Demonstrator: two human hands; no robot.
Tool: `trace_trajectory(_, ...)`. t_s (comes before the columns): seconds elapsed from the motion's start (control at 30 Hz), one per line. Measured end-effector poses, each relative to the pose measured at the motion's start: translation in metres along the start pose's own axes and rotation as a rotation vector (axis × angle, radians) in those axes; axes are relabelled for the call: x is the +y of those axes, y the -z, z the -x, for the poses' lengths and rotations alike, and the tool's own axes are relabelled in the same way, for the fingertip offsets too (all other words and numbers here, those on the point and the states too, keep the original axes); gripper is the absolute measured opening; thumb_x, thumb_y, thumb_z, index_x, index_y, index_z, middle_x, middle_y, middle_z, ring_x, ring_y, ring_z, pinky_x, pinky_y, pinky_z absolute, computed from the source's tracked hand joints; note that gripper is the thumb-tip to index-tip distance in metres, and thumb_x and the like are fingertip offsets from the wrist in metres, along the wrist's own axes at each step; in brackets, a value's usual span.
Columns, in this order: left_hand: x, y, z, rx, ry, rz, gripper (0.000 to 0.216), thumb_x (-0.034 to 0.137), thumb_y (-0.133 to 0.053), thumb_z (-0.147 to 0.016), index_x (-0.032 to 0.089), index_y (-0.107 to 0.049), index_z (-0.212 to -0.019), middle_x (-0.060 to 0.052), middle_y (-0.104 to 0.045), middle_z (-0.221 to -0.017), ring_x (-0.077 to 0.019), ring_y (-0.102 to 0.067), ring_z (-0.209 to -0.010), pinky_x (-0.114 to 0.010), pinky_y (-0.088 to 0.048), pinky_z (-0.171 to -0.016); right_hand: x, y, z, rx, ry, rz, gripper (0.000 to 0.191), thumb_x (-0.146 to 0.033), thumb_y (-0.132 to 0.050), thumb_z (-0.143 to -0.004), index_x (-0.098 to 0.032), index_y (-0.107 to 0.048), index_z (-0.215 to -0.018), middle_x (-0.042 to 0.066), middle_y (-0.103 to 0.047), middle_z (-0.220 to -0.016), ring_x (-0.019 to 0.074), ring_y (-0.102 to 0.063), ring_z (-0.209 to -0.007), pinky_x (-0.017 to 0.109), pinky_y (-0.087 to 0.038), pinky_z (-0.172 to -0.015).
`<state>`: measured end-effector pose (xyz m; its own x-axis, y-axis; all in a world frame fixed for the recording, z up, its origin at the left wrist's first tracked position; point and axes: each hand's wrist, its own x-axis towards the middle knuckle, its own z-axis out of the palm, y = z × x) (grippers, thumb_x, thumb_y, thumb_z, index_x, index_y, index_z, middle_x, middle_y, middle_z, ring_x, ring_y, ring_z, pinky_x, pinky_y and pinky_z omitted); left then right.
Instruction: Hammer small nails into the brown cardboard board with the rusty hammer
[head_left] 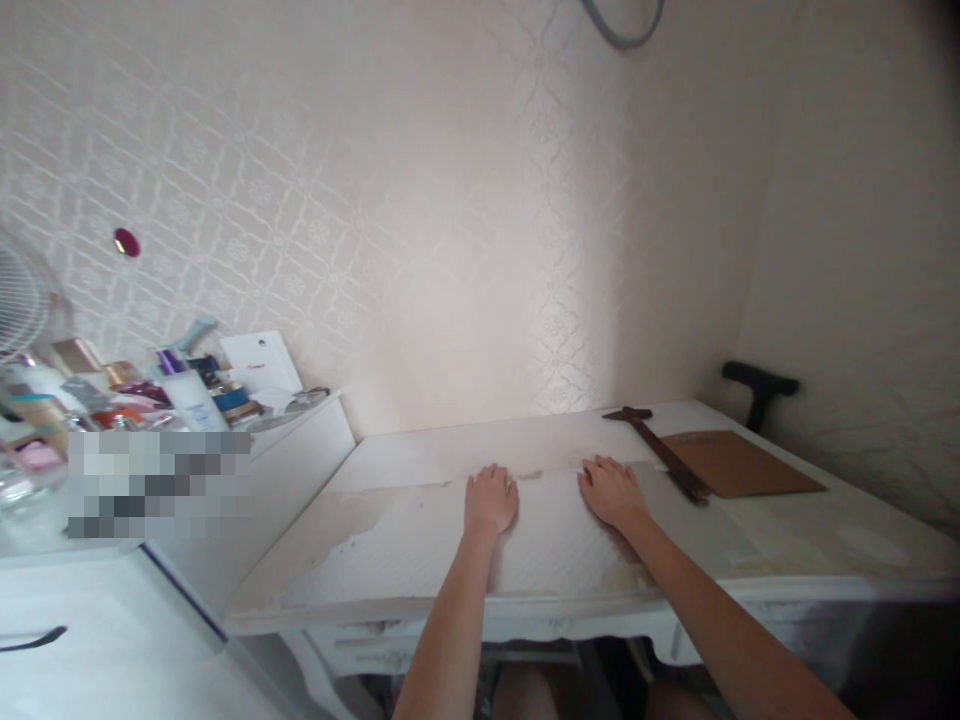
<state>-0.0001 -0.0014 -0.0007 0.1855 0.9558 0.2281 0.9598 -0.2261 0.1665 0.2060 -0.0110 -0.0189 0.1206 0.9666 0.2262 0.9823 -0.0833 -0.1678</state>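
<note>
- Both hands rest on the desk [375, 545], so it lies directly under them; its long axis runs left to right across the person, and its back edge is near the wall [420, 250].
- The left hand [492, 500] is back-up on the top, fingers pointing away from the person and slightly bent. No object shows in its grasp; the palm is hidden.
- The right hand [611, 490] is also back-up, fingers a little apart and angled away and to the left. It looks loose, gripping nothing visible.
- The hands stand apart, roughly level with each other, a bare stretch of desk between them.
- The hammer [673, 463] lies on the right part of the desk, to the right of the right hand and apart from it. The right hand is clearly nearer; the left is on the far side of it.
- The hammer's long axis slants: head at the back and to the left, handle end toward the person and to the right.
- The brown board [765, 470] lies flat just right of the handle. The handle runs along the board's left edge; whether it rests partly on top, I cannot tell.
- Well apart to the left, bottles [191, 400] crowd the cabinet [300, 435]; the left hand is the nearer one to them.
</note>
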Motion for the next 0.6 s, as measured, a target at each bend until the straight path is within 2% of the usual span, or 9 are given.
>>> trace_trajectory(0.6, -0.0018, -0.0040, -0.0019, 0.003, -0.002, 0.002, 0.041, 0.033, -0.030, -0.091, 0.016, -0.049, -0.123, -0.011, -0.045, -0.135, -0.0226, -0.039, -0.126, -0.043, -0.026, -0.106, -0.0001, 0.0008, 0.0003, 0.004, 0.005, 0.004, 0.041, -0.031, -0.032, -0.089, -0.015, -0.056, -0.118, 0.015, -0.048, -0.132, 0.0268, -0.040, -0.122, 0.045, -0.025, -0.101)
